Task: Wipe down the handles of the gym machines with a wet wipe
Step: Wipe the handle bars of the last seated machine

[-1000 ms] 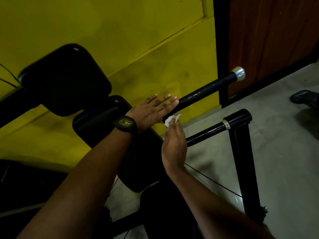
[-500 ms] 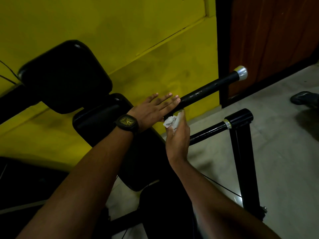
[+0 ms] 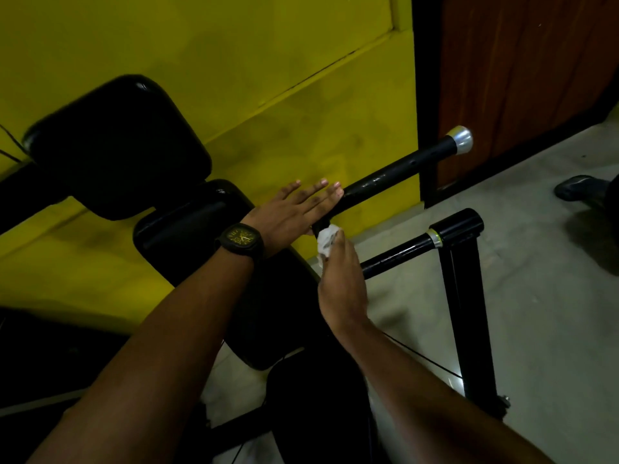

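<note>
A black handle bar point(image 3: 398, 172) with a silver end cap point(image 3: 461, 139) sticks out to the upper right from the gym machine. My left hand point(image 3: 291, 216), with a dark watch on the wrist, lies flat on the near end of this bar, fingers spread. My right hand point(image 3: 341, 283) is just below it, shut on a crumpled white wet wipe point(image 3: 326, 241). The wipe touches the underside of the bar close to my left fingers. A second, lower black bar point(image 3: 398, 254) runs to a black upright post point(image 3: 465, 296).
Black pads point(image 3: 117, 145) of the machine fill the left and centre. A yellow wall point(image 3: 268, 78) is behind, a brown wooden door point(image 3: 522, 68) at the right. Grey floor point(image 3: 552, 313) spreads right, with a dark shoe point(image 3: 579, 187) at its edge. A thin cable point(image 3: 422, 358) crosses near the post.
My right hand has shifted the wipe slightly along the bar's near end, rising then settling back under my left fingers. My left hand stays flat on the bar.
</note>
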The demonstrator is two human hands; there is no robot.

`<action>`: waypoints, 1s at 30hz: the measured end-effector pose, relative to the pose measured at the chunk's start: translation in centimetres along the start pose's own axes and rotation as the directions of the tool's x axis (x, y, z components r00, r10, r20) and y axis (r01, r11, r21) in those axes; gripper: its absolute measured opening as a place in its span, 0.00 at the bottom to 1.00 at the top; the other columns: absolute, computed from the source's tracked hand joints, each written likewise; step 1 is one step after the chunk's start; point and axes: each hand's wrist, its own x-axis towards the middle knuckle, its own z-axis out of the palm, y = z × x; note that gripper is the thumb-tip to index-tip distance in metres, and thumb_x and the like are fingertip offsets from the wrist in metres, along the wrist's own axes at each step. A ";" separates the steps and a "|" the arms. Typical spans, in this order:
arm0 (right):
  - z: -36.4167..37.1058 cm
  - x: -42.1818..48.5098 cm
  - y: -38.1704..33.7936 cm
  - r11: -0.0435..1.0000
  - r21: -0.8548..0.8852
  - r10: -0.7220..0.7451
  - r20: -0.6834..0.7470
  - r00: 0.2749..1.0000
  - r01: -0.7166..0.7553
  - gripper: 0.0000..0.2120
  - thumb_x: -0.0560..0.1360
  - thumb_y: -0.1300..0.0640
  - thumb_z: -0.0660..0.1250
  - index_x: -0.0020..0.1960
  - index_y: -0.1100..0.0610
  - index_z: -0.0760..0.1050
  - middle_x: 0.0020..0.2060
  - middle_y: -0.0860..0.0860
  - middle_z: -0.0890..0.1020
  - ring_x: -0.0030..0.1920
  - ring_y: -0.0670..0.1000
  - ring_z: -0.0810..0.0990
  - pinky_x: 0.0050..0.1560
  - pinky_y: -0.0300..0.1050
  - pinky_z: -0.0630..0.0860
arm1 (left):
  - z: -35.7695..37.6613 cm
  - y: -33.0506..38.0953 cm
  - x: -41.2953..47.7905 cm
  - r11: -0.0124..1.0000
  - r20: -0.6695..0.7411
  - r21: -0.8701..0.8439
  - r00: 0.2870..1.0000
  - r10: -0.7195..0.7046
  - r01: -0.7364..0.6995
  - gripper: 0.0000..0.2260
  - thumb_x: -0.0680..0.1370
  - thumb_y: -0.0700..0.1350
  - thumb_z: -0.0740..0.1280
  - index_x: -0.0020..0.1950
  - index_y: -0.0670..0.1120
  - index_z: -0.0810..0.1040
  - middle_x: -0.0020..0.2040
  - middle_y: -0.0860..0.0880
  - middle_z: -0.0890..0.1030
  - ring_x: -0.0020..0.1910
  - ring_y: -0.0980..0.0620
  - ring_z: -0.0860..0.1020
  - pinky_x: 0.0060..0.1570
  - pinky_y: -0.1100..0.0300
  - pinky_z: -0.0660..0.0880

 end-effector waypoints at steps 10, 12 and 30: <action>0.3 -1.8 -0.3 0.997 -0.025 0.068 -0.080 0.994 -0.070 0.32 0.79 0.69 0.61 0.80 0.63 0.52 0.78 0.59 0.60 0.78 0.56 0.58 0.77 0.46 0.59 | -0.1 0.3 -0.1 1.000 -0.002 -0.019 1.000 -0.020 0.020 0.45 0.81 0.47 0.67 0.78 0.48 0.31 0.80 0.49 0.40 0.81 0.48 0.48 0.77 0.45 0.55; 0.0 -1.5 -0.7 0.994 0.018 0.108 -0.147 0.983 -0.107 0.33 0.79 0.71 0.59 0.80 0.61 0.51 0.80 0.56 0.57 0.79 0.53 0.56 0.75 0.36 0.51 | 0.0 0.3 -0.1 1.000 -0.008 -0.016 1.000 -0.019 0.019 0.44 0.81 0.47 0.66 0.77 0.48 0.30 0.79 0.50 0.39 0.81 0.48 0.47 0.77 0.46 0.54; 0.4 1.2 -0.3 0.976 0.172 0.120 0.067 0.990 -0.130 0.22 0.84 0.62 0.56 0.77 0.61 0.61 0.71 0.58 0.70 0.71 0.57 0.69 0.68 0.49 0.66 | -0.5 0.9 -0.2 0.997 0.002 -0.067 0.999 -0.045 0.045 0.40 0.82 0.44 0.64 0.78 0.47 0.34 0.79 0.51 0.36 0.81 0.49 0.44 0.77 0.46 0.51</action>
